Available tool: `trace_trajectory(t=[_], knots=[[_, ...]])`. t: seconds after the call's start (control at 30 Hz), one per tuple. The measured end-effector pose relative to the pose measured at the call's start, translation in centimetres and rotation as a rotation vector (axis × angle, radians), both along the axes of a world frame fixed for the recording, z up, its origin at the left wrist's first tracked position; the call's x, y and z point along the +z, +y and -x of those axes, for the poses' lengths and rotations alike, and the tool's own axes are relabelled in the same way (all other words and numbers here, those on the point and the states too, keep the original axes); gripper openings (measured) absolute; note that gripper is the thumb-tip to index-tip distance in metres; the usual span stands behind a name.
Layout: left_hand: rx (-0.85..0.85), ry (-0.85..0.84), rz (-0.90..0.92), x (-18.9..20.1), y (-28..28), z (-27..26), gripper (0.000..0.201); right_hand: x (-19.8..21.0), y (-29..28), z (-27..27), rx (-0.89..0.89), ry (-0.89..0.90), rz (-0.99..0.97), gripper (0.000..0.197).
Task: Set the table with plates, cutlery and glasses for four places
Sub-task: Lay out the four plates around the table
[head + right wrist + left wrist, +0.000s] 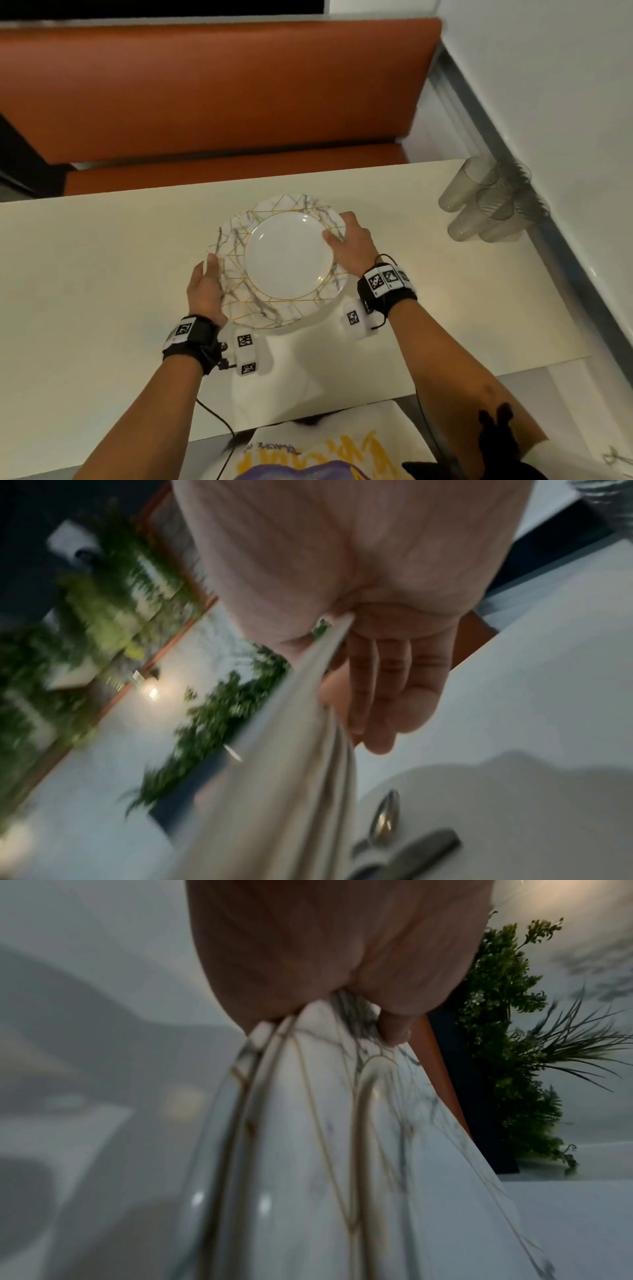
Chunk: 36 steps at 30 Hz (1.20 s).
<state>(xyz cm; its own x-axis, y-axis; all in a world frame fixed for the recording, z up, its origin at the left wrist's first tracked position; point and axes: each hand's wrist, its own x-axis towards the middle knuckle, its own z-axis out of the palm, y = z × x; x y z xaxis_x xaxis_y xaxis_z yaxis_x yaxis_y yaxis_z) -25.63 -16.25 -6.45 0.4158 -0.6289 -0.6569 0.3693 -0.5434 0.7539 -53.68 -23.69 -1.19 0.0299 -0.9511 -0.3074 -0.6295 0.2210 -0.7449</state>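
I hold a stack of marbled white plates point(287, 257) with gold lines by two opposite rims, above the cream table point(102, 274). The stack throws a shadow on the table. My left hand point(207, 287) grips the near-left rim; in the left wrist view the plates' point(308, 1150) edges sit in my palm. My right hand point(347, 240) pinches the far-right rim, thumb on top. In the right wrist view its fingers point(387, 685) lie under the plates point(274, 791). A spoon point(387, 821) and a dark handle point(421, 850) lie on the table below them.
Several clear glasses point(486, 202) stand grouped at the table's far right corner, against the white wall. An orange bench seat point(205, 85) runs along the far side of the table. Green plants point(507, 1042) show in the wrist views.
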Motion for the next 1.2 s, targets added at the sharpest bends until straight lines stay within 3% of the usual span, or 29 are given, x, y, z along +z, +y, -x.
trace_trajectory(t=[0.13,0.3,0.4,0.43,0.53,0.57,0.67,0.77,0.9,1.03,1.2], knots=[[0.112,-0.127,0.021,-0.6,0.2,-1.5,0.073,0.3,-3.1,2.9,-0.248,-0.147,0.034,0.029],[0.208,-0.306,0.023,-0.4,0.8,-2.4,0.058,-4.9,-7.8,9.5,-0.537,-0.317,-0.042,0.045],[0.27,-0.337,-0.007,-1.5,1.3,-3.5,0.077,-8.5,-9.3,12.2,-0.662,-0.375,-0.103,0.047],[0.293,-0.337,-0.003,-1.7,1.4,-3.7,0.076,-8.9,-9.5,12.5,-0.676,-0.37,-0.127,0.053],[0.36,-0.352,0.003,-1.0,1.3,-3.2,0.046,-10.6,-9.8,13.1,-0.724,-0.356,-0.174,0.066],[0.374,-0.359,-0.003,-0.8,1.4,-3.0,0.042,-12.2,-10.1,13.7,-0.736,-0.349,-0.173,0.066],[0.413,-0.374,0.002,-0.7,1.4,-2.5,0.032,-11.6,-9.4,13.4,-0.742,-0.265,-0.192,0.059],[0.428,-0.371,0.015,-0.1,1.4,-1.3,0.033,-11.8,-8.8,13.8,-0.697,-0.094,-0.176,0.04],[0.446,-0.345,0.034,0.6,1.1,0.7,0.021,-12.8,-8.8,14.7,-0.597,0.076,-0.156,0.045],[0.443,-0.343,0.046,1.0,0.8,2.5,0.018,-12.7,-9.1,15.0,-0.582,0.084,-0.163,0.056],[0.444,-0.344,0.037,1.0,0.9,3.4,0.03,-12.6,-10.3,14.5,-0.563,0.064,-0.18,0.052]])
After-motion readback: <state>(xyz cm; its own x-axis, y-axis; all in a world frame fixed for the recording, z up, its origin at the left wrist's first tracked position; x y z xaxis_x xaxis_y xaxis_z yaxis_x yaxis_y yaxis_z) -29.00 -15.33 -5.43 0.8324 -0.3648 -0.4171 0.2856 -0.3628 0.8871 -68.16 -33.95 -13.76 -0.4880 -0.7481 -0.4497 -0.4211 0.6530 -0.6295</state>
